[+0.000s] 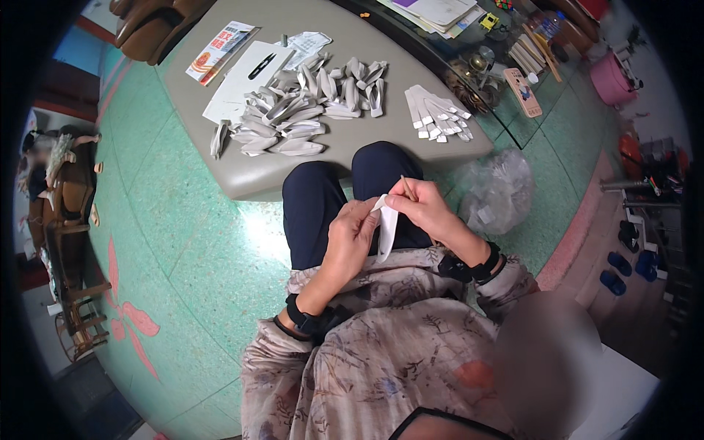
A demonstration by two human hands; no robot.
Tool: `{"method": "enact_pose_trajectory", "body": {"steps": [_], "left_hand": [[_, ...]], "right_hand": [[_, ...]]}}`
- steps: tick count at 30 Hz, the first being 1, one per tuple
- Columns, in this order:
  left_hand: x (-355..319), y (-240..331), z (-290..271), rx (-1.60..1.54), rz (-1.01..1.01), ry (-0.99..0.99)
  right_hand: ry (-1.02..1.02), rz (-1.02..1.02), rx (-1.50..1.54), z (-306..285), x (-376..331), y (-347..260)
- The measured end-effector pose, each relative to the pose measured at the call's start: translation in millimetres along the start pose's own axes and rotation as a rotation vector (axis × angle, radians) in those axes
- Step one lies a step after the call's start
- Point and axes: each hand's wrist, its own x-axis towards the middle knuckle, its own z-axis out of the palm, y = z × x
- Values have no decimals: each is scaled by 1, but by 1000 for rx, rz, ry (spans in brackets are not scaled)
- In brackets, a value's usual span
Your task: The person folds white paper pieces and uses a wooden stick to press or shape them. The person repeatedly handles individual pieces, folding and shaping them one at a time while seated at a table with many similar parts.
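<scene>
A white piece [386,236] hangs above the lap, its upper end pinched between the left hand [350,233] and the right hand [425,211], which nearly meet, probably to keep it steady. The right also seems to grip a thin stick [405,186]. The knees [381,165] stand between the hands and the bench [381,37], where flat strips [438,114] fan out, apparently for easy picking. A heap [293,110] of folded pieces partly blocks the way to the snips [261,66].
</scene>
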Motion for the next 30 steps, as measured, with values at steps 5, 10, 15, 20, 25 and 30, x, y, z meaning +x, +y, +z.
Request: {"method": "enact_pose_trajectory", "body": {"steps": [5, 10, 15, 20, 25, 30], "left_hand": [[1, -3, 7, 175, 98, 139], [-2, 0, 7, -17, -62, 217], [-10, -13, 8, -78, -105, 237], [-7, -4, 1, 478, 209, 224], [-2, 23, -12, 213, 279, 52], [2, 20, -13, 111, 237, 30]], "right_hand": [[85, -10, -2, 10, 0, 6], [275, -182, -125, 18, -18, -15], [283, -237, -116, 9, -28, -21], [278, -184, -87, 1, -35, -20], [291, -230, -68, 2, -31, -16], [213, -255, -44, 4, -31, -21]]}}
